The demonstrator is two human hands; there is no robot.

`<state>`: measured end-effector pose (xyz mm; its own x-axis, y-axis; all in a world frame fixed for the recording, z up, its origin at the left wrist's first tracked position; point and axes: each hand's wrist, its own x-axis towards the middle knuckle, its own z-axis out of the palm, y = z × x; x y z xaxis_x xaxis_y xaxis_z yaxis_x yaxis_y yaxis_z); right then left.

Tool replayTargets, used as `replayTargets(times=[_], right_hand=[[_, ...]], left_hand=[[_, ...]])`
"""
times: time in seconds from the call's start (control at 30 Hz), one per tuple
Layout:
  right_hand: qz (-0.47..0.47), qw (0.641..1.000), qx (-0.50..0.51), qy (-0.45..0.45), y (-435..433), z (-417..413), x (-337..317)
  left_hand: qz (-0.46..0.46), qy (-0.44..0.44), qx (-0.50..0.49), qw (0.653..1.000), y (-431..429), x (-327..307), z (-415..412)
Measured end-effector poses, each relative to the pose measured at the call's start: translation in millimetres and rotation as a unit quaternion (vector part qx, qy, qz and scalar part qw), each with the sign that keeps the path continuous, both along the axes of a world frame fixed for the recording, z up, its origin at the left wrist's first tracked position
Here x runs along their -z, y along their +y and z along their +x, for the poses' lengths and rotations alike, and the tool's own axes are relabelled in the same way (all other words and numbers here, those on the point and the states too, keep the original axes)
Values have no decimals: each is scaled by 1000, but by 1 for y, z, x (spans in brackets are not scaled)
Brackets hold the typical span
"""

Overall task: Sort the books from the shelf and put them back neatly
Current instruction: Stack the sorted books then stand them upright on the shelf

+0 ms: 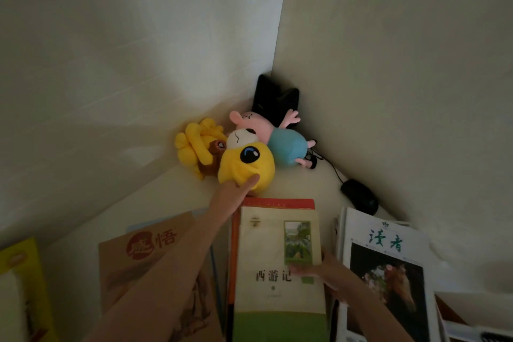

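Right hand (330, 272), fingers flat, rests on the cream-and-green paperback book (261, 253), likely light and stiffish; lift at its three o'clock edge. Left hand (234, 193) touches the yellow plush toy (244, 162), grip unclear.

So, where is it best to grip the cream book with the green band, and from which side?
Grip the cream book at its right long edge, coming from the right. It lies flat on a red book, so only the edges offer a hold; the right one faces a gap before the white magazine, and the right hand lies there.
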<state>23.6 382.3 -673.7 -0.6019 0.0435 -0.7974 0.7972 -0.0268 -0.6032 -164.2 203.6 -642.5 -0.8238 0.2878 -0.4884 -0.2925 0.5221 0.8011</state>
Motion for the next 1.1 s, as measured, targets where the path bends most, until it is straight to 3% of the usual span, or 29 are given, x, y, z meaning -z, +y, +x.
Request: replayTargets(times=[0.07,0.1,0.23,0.4,0.53,0.6,0.67,0.77,0.87,1.0,1.1], right_hand=[[19,1000,-5,-3,-4,-7,3],[30,999,-6,-9,-6,-10,5],[47,999,-9,-21,-4,-15,11],[79,996,-26,-18,-1,-16,18],[179,982,-47,-49,-12,-16,0],[249,968,-34,-2,-20,-20,-5],[287,956,-26,55,-25,-24,-8],[299,950,-34,81,-30,-25,-7],[311,948,-34,62,-30,-22,-5],[386,916,-37,99,-43,-27,-16],[406,893,-45,191,-68,-35,-33]], left_hand=[[-125,92,101,983,11,-4,-5],[-137,102,129,977,17,-8,-6],[-122,90,209,966,35,-9,-1],[-152,156,284,934,27,5,7],[-187,185,321,910,3,15,20],[-211,206,280,914,-11,23,31],[-164,190,158,955,-24,30,46],[-5,31,-38,999,-34,31,78],[34,-61,-17,997,-35,34,110],[-32,-21,10,999,-38,38,111],[36,1,-3,999,-42,18,108]])
